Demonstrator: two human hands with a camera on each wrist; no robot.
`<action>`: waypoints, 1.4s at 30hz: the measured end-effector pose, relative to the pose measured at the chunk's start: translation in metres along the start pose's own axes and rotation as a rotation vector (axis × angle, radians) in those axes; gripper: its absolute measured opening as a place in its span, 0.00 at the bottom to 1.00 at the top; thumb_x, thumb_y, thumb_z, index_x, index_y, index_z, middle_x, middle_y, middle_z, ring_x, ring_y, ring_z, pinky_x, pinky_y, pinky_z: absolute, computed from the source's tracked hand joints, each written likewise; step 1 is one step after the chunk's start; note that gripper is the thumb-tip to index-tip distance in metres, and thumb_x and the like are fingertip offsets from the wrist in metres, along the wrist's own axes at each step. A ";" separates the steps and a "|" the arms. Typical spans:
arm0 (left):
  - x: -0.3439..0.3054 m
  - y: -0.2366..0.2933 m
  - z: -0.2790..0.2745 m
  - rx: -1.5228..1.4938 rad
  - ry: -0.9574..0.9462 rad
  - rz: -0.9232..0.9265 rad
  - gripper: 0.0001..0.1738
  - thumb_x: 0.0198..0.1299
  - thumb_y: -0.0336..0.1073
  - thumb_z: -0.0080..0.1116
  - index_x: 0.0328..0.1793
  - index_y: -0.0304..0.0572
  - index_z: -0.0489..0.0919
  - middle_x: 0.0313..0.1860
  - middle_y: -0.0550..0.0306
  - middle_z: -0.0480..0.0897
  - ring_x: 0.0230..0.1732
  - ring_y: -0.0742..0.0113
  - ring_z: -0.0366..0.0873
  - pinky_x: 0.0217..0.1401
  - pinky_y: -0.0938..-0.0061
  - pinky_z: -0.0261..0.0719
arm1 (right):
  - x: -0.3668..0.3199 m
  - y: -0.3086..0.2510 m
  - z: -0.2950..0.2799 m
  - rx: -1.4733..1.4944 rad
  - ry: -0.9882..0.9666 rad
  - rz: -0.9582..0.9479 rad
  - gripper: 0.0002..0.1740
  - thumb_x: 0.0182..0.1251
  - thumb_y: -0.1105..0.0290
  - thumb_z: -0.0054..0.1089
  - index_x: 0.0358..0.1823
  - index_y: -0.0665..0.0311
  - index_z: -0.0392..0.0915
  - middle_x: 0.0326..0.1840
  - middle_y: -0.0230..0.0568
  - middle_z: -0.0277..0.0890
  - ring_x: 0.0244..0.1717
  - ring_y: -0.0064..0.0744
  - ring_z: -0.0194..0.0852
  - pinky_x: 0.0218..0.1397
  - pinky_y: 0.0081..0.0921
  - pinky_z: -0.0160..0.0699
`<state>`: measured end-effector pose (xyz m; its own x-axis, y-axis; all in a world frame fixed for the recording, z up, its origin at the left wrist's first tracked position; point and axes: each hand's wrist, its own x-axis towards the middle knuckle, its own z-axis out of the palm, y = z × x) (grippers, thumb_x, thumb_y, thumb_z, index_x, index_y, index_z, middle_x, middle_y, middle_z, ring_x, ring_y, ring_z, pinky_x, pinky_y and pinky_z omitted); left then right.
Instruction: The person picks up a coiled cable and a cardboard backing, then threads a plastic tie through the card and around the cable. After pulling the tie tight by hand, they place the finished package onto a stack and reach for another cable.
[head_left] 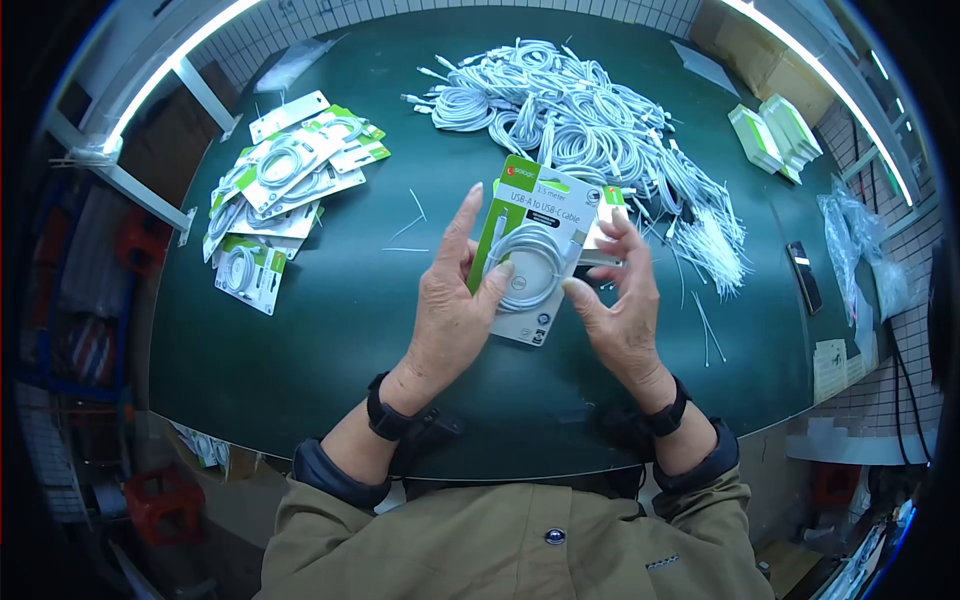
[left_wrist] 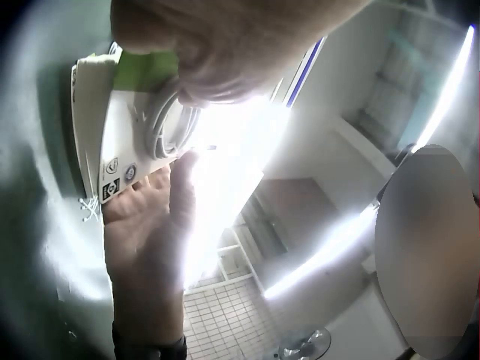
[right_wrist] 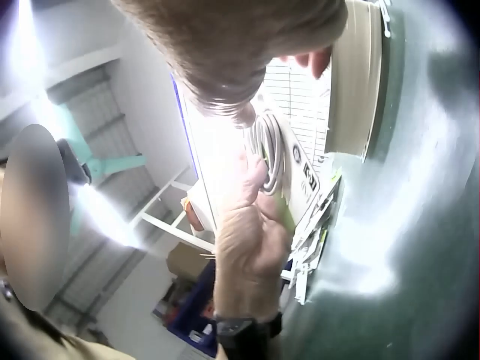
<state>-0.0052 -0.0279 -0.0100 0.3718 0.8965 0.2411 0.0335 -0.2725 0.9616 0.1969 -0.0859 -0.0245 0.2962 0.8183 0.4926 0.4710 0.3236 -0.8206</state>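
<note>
A USB-A to USB-C cable card [head_left: 560, 205], white and green with a coiled white cable [head_left: 548, 290] on its front, is held up over the table in the head view. My left hand [head_left: 450, 310] grips it from the left, thumb across the coil and fingers behind. The right hand [head_left: 622, 300] hovers at the card's right edge with fingers spread and thumb tip close to it. Behind the card, a stack of blank-sided cards [head_left: 605, 235] is partly hidden. The coil [right_wrist: 270, 150] also shows in the right wrist view beside that stack [right_wrist: 356, 82].
Loose white cable coils [head_left: 590, 120] are heaped at the back, with a bundle of white zip ties [head_left: 715, 250] to their right. Several carded cables [head_left: 285, 170] are piled at the left. Green-white card stacks [head_left: 775, 140], a phone [head_left: 803, 277] and plastic bags [head_left: 865, 250] lie right.
</note>
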 end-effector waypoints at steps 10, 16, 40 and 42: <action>0.003 -0.006 0.010 0.167 -0.065 0.227 0.32 0.74 0.27 0.61 0.83 0.44 0.72 0.59 0.53 0.79 0.58 0.65 0.78 0.66 0.68 0.78 | -0.012 0.008 0.006 0.546 -0.415 0.364 0.30 0.89 0.53 0.45 0.73 0.75 0.69 0.63 0.48 0.81 0.63 0.28 0.78 0.68 0.30 0.77; 0.014 0.001 0.020 0.230 -0.013 0.377 0.27 0.70 0.28 0.67 0.75 0.44 0.79 0.55 0.52 0.79 0.57 0.59 0.79 0.63 0.66 0.78 | -0.005 0.005 -0.004 0.515 -0.449 0.404 0.28 0.88 0.55 0.45 0.69 0.75 0.72 0.58 0.43 0.84 0.56 0.24 0.81 0.63 0.27 0.80; 0.015 0.010 0.035 0.057 0.115 0.328 0.18 0.69 0.30 0.70 0.63 0.37 0.86 0.50 0.56 0.80 0.52 0.67 0.81 0.57 0.74 0.81 | -0.001 -0.011 0.011 1.219 -0.490 0.560 0.47 0.82 0.30 0.35 0.86 0.57 0.51 0.79 0.47 0.65 0.78 0.43 0.70 0.77 0.43 0.78; 0.014 0.008 0.036 0.031 0.117 0.317 0.17 0.69 0.30 0.70 0.62 0.37 0.86 0.50 0.56 0.81 0.53 0.67 0.82 0.57 0.75 0.81 | 0.000 -0.010 0.011 1.218 -0.484 0.569 0.48 0.81 0.29 0.36 0.86 0.57 0.51 0.79 0.48 0.65 0.78 0.43 0.70 0.77 0.43 0.78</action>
<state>0.0340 -0.0298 -0.0039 0.2593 0.7990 0.5425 -0.0382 -0.5528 0.8324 0.1830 -0.0843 -0.0198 -0.2251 0.9714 0.0756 -0.6824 -0.1018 -0.7239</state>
